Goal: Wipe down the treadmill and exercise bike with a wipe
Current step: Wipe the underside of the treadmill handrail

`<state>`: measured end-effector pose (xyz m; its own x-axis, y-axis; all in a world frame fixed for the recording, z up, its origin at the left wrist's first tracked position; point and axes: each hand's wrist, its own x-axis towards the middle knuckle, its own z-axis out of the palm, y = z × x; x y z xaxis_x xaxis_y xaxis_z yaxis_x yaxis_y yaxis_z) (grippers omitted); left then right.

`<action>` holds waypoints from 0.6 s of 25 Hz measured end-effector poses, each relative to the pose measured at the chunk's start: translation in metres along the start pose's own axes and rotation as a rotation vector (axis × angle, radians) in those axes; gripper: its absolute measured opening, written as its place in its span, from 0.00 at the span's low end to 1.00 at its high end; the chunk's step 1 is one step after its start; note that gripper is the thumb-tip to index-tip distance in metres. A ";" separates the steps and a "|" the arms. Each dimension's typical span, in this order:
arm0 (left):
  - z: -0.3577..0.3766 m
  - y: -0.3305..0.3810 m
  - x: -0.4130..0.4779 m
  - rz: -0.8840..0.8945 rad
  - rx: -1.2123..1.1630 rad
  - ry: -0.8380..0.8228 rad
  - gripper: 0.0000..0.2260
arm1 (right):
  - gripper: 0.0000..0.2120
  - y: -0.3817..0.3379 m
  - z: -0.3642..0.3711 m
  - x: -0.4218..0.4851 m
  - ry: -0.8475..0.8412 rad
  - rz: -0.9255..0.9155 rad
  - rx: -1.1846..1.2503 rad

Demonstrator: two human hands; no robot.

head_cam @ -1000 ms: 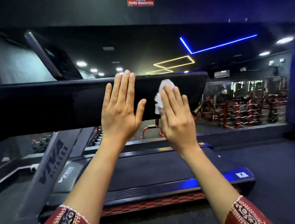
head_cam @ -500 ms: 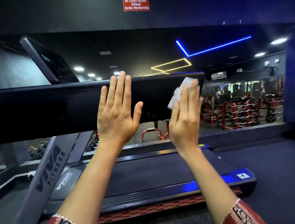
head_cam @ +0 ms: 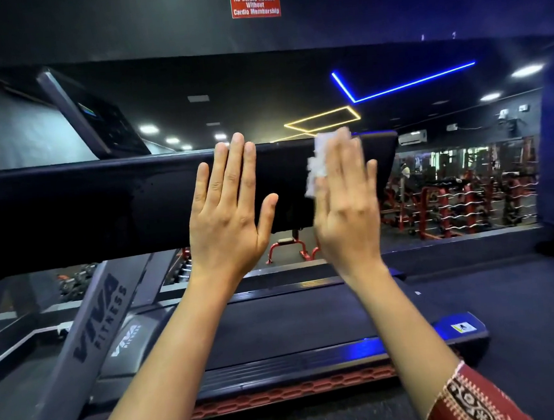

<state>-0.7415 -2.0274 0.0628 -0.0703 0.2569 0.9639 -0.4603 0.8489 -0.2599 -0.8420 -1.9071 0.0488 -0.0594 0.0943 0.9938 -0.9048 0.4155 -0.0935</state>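
Wipe, crumpled, sits at centre frame under the flat right hand, pressed against the black rail of the treadmill. Left hand, fingers straight, lies flat on the rail just beside it.

One left hand, one right hand, one wipe, one treadmill, one red sign

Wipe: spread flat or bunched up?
Bunched. The wipe shows as a crumpled white wad sticking out beside the right hand, whose flat fingers press it on the treadmill rail.
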 end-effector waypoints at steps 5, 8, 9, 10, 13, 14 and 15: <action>-0.012 -0.017 -0.014 0.048 -0.053 -0.036 0.24 | 0.22 -0.040 0.005 -0.049 -0.048 0.079 0.087; -0.021 -0.037 -0.030 0.001 -0.054 -0.036 0.24 | 0.23 -0.059 0.019 -0.021 -0.118 -0.269 0.014; -0.024 -0.043 -0.035 -0.033 -0.059 -0.034 0.24 | 0.23 -0.055 0.020 -0.002 -0.099 -0.276 -0.026; -0.026 -0.048 -0.039 -0.059 -0.061 -0.032 0.25 | 0.23 -0.048 0.020 0.010 -0.058 -0.206 -0.051; -0.029 -0.057 -0.046 -0.059 -0.060 -0.034 0.25 | 0.23 -0.041 0.012 -0.016 0.036 0.083 -0.002; -0.029 -0.060 -0.047 -0.049 -0.060 -0.035 0.25 | 0.24 -0.055 0.015 -0.036 0.019 0.076 0.016; -0.029 -0.062 -0.048 -0.040 -0.063 -0.037 0.25 | 0.25 -0.073 0.021 -0.050 -0.032 -0.001 0.039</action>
<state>-0.6835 -2.0791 0.0308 -0.0858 0.2056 0.9749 -0.4066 0.8861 -0.2227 -0.7817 -1.9616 0.0071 -0.0715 0.0648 0.9953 -0.9207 0.3797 -0.0908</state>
